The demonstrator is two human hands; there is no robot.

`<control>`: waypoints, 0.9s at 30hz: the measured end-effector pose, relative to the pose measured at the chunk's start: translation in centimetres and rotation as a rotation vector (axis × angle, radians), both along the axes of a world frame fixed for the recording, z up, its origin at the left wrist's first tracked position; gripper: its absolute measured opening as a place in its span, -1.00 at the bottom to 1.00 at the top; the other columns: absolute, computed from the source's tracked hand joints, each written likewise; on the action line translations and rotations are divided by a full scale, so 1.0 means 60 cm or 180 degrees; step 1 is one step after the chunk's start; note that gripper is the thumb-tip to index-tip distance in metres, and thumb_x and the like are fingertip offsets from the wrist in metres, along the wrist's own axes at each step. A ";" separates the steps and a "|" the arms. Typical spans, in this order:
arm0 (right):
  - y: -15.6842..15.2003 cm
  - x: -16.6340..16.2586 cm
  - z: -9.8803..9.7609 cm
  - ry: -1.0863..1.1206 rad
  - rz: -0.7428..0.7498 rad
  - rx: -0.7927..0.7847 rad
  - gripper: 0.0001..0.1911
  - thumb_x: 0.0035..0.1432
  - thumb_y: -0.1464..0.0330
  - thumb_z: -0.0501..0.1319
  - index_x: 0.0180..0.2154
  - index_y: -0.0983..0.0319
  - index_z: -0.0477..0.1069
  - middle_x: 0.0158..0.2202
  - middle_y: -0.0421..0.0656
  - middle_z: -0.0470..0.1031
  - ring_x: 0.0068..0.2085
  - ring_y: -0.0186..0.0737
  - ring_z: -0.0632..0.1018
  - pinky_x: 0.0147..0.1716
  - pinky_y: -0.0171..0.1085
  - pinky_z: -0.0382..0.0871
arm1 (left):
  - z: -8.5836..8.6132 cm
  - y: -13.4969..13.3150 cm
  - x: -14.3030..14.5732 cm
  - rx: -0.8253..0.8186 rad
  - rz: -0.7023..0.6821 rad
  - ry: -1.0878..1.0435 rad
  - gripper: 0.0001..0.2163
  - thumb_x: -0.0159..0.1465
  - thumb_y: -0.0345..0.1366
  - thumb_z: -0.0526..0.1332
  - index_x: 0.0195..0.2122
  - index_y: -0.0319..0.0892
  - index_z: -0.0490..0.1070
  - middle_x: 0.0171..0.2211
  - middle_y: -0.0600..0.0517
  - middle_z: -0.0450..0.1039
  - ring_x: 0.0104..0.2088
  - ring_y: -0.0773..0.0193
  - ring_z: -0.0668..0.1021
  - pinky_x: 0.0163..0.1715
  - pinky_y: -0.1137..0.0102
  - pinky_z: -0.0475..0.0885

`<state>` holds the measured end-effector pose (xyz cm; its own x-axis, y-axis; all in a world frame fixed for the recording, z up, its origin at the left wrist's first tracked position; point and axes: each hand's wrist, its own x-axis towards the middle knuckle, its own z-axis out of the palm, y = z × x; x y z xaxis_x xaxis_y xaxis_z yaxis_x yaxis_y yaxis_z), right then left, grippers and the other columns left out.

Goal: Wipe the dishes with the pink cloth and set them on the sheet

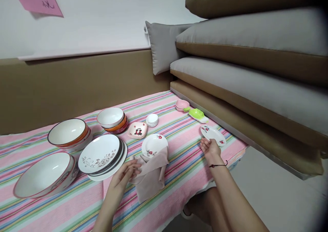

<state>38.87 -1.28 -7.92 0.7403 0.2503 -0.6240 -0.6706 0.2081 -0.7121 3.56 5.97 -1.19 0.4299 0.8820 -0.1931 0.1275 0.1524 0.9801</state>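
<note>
My right hand (211, 150) is at the near left edge of a white plate (215, 135) with red flowers, fingers stretched out and thumb by the rim. Whether it touches the plate I cannot tell. My left hand (126, 173) is open, fingers loosely bent, beside a crumpled beige cloth (151, 182). Part of that cloth lies over the lower rim of a second flowered white plate (153, 144). Left of the cloth is a stack of plates (99, 153), the top one white with a brown floral pattern.
Stacked bowls (68, 133) stand at the left, with a large red-rimmed bowl (43, 177) in front and smaller bowls (110, 117) behind. Beyond are a square dish (137, 130), small white dishes (152, 119), pink bowls (182, 105) and a green dish (197, 114). Stacked cushions (243, 74) border the right.
</note>
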 end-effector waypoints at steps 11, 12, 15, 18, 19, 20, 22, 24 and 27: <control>0.088 -0.053 -0.012 -0.0209 0.1818 -0.0080 -0.82 0.25 0.34 0.18 -0.33 0.35 0.41 -0.44 -0.23 0.47 -0.49 -0.42 0.48 -0.47 -0.37 0.43 | -0.023 0.004 -0.009 0.0035 -0.0068 -0.0135 -0.65 0.19 -0.07 0.27 -0.10 -0.18 0.48 -0.18 -0.10 0.56 -0.25 0.14 0.57 -0.21 0.34 0.39; 0.100 -0.047 -0.013 -0.0276 0.1797 -0.0129 -0.82 0.26 0.33 0.18 -0.29 0.34 0.41 -0.40 -0.22 0.47 -0.46 -0.42 0.49 -0.45 -0.37 0.44 | -0.024 0.004 -0.008 0.0042 -0.0063 -0.0153 -0.66 0.19 -0.07 0.27 -0.10 -0.18 0.48 -0.18 -0.10 0.55 -0.26 0.14 0.56 -0.21 0.34 0.39; 0.144 -0.033 -0.014 -0.0431 0.1710 -0.0231 -0.80 0.28 0.31 0.17 -0.18 0.33 0.40 -0.28 -0.18 0.46 -0.37 -0.38 0.50 -0.40 -0.34 0.46 | -0.023 0.003 -0.007 0.0040 -0.0059 -0.0182 -0.66 0.20 -0.07 0.26 -0.11 -0.17 0.48 -0.17 -0.10 0.55 -0.24 0.15 0.55 -0.18 0.33 0.38; 0.194 -0.019 -0.012 -0.0473 0.1760 -0.0272 -0.75 0.27 0.30 0.17 -0.09 0.32 0.38 -0.20 -0.13 0.46 -0.29 -0.33 0.52 -0.34 -0.29 0.49 | -0.023 0.004 -0.005 -0.0001 -0.0061 -0.0191 -0.65 0.21 -0.05 0.24 -0.10 -0.18 0.47 -0.18 -0.09 0.55 -0.23 0.15 0.54 -0.18 0.33 0.38; 0.209 -0.015 -0.011 -0.0475 0.1797 -0.0287 -0.74 0.27 0.29 0.17 -0.07 0.32 0.37 -0.17 -0.12 0.46 -0.27 -0.31 0.52 -0.32 -0.27 0.49 | -0.023 0.005 -0.005 0.0003 -0.0069 -0.0194 -0.65 0.21 -0.05 0.23 -0.09 -0.18 0.46 -0.18 -0.09 0.54 -0.24 0.15 0.54 -0.18 0.32 0.38; 0.223 -0.010 -0.009 -0.0475 0.1841 -0.0306 -0.73 0.27 0.29 0.17 -0.05 0.31 0.36 -0.15 -0.11 0.46 -0.25 -0.30 0.53 -0.30 -0.25 0.50 | -0.024 0.006 -0.006 0.0022 -0.0085 -0.0202 -0.65 0.22 -0.05 0.23 -0.08 -0.18 0.46 -0.18 -0.09 0.54 -0.24 0.16 0.53 -0.18 0.32 0.38; 0.246 -0.001 -0.008 -0.0476 0.1953 -0.0366 -0.71 0.27 0.28 0.16 -0.03 0.30 0.35 -0.12 -0.10 0.45 -0.22 -0.27 0.53 -0.27 -0.22 0.50 | -0.025 0.007 -0.007 0.0090 -0.0111 -0.0227 -0.65 0.23 -0.06 0.22 -0.07 -0.18 0.45 -0.19 -0.08 0.54 -0.25 0.17 0.53 -0.18 0.32 0.37; 0.263 0.007 -0.007 -0.0478 0.2091 -0.0471 -0.70 0.27 0.28 0.17 -0.02 0.30 0.35 -0.10 -0.09 0.45 -0.20 -0.25 0.53 -0.24 -0.20 0.50 | -0.026 0.006 -0.007 0.0155 -0.0105 -0.0231 -0.65 0.23 -0.07 0.21 -0.07 -0.18 0.45 -0.19 -0.08 0.54 -0.26 0.17 0.53 -0.19 0.32 0.37; 0.276 0.014 -0.010 -0.0516 0.2296 -0.0687 -0.69 0.27 0.27 0.17 -0.02 0.30 0.35 -0.09 -0.08 0.44 -0.18 -0.24 0.52 -0.22 -0.18 0.49 | -0.026 0.003 -0.006 0.0150 -0.0072 -0.0208 -0.65 0.23 -0.07 0.21 -0.08 -0.19 0.44 -0.20 -0.08 0.54 -0.26 0.17 0.53 -0.19 0.32 0.37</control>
